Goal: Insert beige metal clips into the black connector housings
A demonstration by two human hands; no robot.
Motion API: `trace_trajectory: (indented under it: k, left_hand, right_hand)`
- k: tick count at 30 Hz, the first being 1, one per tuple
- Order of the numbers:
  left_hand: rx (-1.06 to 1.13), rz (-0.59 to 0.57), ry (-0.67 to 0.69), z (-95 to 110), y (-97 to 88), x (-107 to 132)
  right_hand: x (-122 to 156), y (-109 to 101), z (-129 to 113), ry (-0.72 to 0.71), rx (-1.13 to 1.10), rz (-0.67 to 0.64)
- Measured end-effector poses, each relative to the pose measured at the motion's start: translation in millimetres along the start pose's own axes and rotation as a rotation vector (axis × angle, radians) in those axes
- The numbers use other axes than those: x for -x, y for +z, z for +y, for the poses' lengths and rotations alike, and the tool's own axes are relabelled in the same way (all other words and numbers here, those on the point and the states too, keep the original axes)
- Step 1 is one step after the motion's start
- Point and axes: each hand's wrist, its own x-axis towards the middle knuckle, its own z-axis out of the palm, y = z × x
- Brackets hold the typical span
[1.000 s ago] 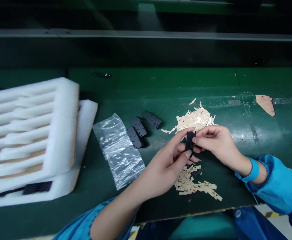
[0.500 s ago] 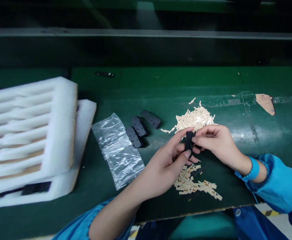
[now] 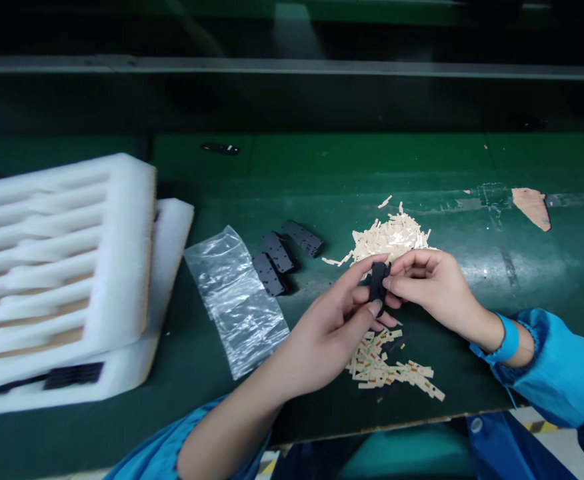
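Black and small, a plastic part (image 3: 379,281) is pinched between the left hand (image 3: 333,337) and the right hand (image 3: 432,285), both sets of fingertips clamped on it just above the green bench (image 3: 352,180). One heap of pale paper strips (image 3: 391,238) lies just behind the hands and another (image 3: 389,368) below them. More black parts (image 3: 285,253), a clear bag (image 3: 236,300) and white foam trays (image 3: 62,267) lie to the left.

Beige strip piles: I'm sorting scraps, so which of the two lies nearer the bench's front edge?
The scattered pile with orange marks, this side of the left hand; the plain pile lies beyond it.
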Motion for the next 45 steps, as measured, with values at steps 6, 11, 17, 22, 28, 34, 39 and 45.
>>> trace_trajectory:
  k: [6,11,17,22,28,34,39,45]
  left_hand:
    - [-0.009,0.010,-0.017,0.6,0.6,-0.3]
    - [-0.008,0.011,-0.020,0.0,1.3,-0.3]
    - [-0.009,0.004,-0.006,-1.8,-0.1,-0.1]
    - [0.019,-0.005,-0.003,-2.4,-2.5,-1.4]
    - [0.061,-0.038,0.001,3.4,-4.4,0.6]
    - [0.064,-0.088,-0.004,9.2,-4.3,0.3]
    - [0.071,-0.040,-0.011,9.3,-4.2,-1.1]
    - [0.047,-0.013,-0.006,8.2,-4.9,-1.0]
  right_hand:
    - [0.7,-0.8,0.4,-0.018,0.057,-0.007]
    - [0.9,-1.0,1.3,-0.021,0.052,-0.012]
    - [0.4,-1.1,0.5,-0.023,0.035,-0.027]
    - [0.8,-0.9,0.3,-0.035,0.055,-0.048]
    - [0.7,-2.8,0.2,-0.104,0.132,0.012]
    - [-1.8,-8.4,-0.2,-0.020,0.105,-0.067]
    - [-0.9,-7.4,-2.4,-0.029,0.085,-0.078]
    - [0.1,-5.1,-3.2,0.002,0.036,-0.194]
